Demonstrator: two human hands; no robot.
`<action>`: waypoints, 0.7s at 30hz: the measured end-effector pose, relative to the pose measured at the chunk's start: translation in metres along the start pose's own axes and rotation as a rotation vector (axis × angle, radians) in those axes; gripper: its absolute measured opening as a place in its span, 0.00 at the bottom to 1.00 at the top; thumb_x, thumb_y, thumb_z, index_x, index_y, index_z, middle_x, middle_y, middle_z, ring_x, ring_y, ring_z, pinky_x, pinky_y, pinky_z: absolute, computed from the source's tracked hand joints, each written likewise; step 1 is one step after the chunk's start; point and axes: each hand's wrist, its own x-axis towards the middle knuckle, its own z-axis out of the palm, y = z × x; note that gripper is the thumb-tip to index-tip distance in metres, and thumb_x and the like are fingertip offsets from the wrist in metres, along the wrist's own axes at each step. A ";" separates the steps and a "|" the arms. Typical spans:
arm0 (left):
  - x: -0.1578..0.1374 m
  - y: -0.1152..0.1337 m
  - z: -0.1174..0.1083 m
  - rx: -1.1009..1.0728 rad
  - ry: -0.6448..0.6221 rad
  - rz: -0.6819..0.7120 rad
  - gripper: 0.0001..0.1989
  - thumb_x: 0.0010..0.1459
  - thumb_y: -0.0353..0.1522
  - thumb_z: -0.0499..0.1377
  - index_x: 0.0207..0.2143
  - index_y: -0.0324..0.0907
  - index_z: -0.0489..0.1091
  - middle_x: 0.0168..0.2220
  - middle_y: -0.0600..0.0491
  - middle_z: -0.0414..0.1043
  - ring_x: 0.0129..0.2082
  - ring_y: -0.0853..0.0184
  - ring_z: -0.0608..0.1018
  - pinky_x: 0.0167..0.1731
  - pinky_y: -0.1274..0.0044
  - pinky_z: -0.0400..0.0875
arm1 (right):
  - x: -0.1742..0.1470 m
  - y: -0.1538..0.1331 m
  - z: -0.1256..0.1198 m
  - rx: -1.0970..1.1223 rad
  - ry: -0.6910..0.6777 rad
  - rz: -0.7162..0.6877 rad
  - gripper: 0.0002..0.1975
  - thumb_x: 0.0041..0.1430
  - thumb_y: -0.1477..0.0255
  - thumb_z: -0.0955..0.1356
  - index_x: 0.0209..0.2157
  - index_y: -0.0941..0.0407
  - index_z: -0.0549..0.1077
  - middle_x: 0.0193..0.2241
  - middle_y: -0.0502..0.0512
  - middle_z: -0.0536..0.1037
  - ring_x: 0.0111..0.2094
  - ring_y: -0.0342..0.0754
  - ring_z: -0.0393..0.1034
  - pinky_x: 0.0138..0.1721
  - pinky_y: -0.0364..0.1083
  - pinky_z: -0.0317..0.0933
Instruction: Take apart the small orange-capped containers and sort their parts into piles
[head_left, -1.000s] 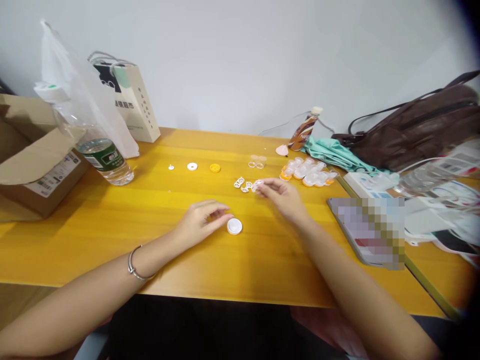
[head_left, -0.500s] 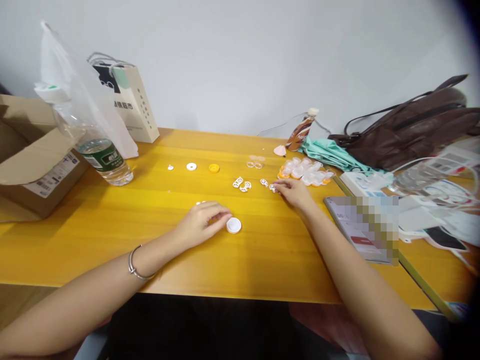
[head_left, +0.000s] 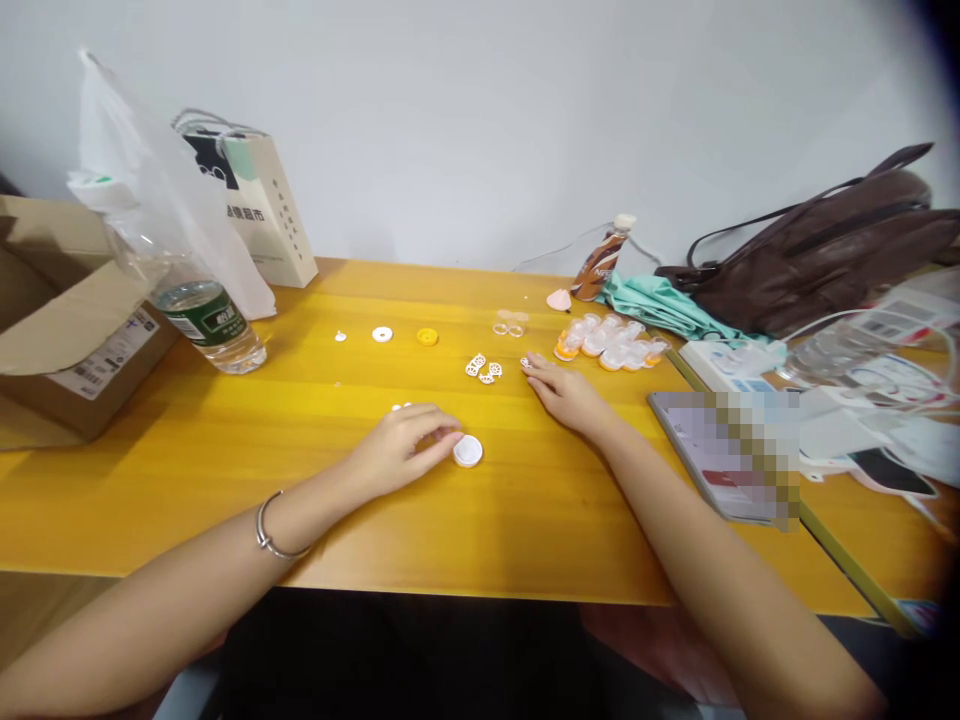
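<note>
My left hand rests on the table, thumb and fingertips pinching the left edge of a white round disc with a raised rim. Behind that hand, small white bits are partly hidden. Further right, the fingertips of my right hand are bent down on a small white openwork piece, mostly covered by them. Similar white openwork pieces lie just left of these fingers. Farther back are a small white knobbed part, a white ring, a yellow round part and clear rings.
Clear capsules with orange bases cluster right of my right hand, near a drink bottle and teal cloth. A tablet lies by my right forearm. At left stand a water bottle and a cardboard box.
My right hand has slid a little left and away from me, and its fingers now cover more of the white openwork pieces. My left hand and the disc have stayed put.
</note>
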 end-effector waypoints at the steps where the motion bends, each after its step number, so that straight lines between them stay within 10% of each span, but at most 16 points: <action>1: 0.000 0.001 -0.001 0.000 -0.010 0.003 0.11 0.60 0.36 0.52 0.40 0.41 0.70 0.33 0.51 0.72 0.32 0.70 0.73 0.35 0.77 0.67 | -0.002 0.003 -0.002 0.002 -0.006 0.014 0.18 0.59 0.72 0.59 0.48 0.57 0.72 0.55 0.57 0.66 0.57 0.54 0.59 0.58 0.56 0.54; 11: 0.000 0.001 0.004 -0.020 -0.154 0.024 0.19 0.53 0.40 0.59 0.46 0.43 0.65 0.40 0.49 0.68 0.39 0.65 0.71 0.41 0.73 0.66 | -0.010 -0.036 -0.018 0.151 0.142 -0.070 0.12 0.58 0.66 0.63 0.39 0.55 0.74 0.43 0.58 0.76 0.46 0.51 0.69 0.50 0.52 0.60; 16: 0.000 0.001 0.005 -0.032 -0.160 -0.003 0.13 0.56 0.36 0.56 0.43 0.42 0.67 0.37 0.51 0.68 0.36 0.67 0.70 0.37 0.75 0.66 | -0.019 -0.082 -0.006 0.294 -0.194 -0.262 0.22 0.44 0.59 0.72 0.41 0.54 0.70 0.39 0.55 0.72 0.42 0.51 0.66 0.44 0.50 0.61; 21: 0.000 0.002 0.006 -0.053 -0.139 -0.039 0.12 0.56 0.36 0.57 0.42 0.42 0.67 0.34 0.52 0.68 0.33 0.68 0.69 0.33 0.76 0.65 | -0.022 -0.093 0.016 0.329 -0.238 -0.252 0.15 0.46 0.64 0.72 0.34 0.55 0.69 0.34 0.54 0.69 0.37 0.49 0.64 0.39 0.47 0.60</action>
